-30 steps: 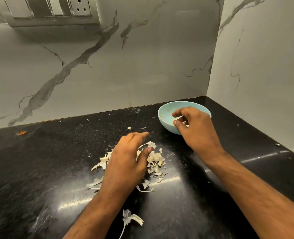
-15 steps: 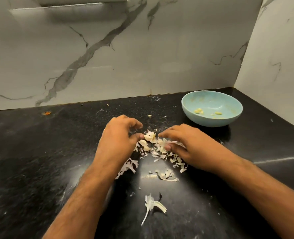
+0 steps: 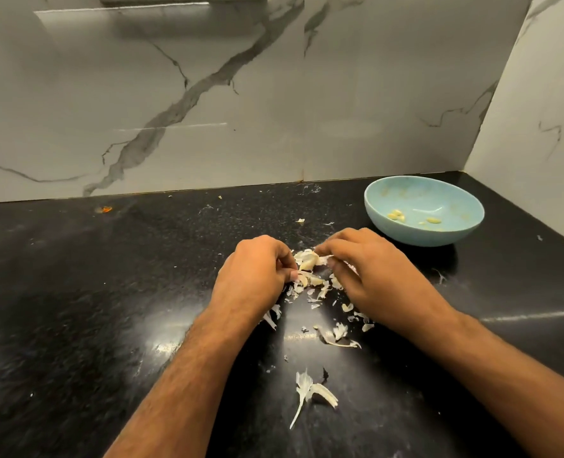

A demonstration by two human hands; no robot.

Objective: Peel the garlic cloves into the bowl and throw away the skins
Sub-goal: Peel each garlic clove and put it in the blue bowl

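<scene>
Nearest on the black bench (image 3: 76,325) lies a loose papery skin (image 3: 310,391). Beyond it, over the heap of skins (image 3: 323,292), the left hand (image 3: 254,276) and right hand (image 3: 370,272) pinch one garlic clove (image 3: 308,261) between curled fingertips. It looks small, light and firm, its husk brittle, probably best nipped at the tip. Farther right, the blue bowl (image 3: 393,226) holds peeled cloves (image 3: 396,215).

White marble-veined wall tiles (image 3: 274,94) meet in a corner at two o'clock. Below lies a glossy black speckled surface (image 3: 76,309). Light glares off it at six o'clock.
</scene>
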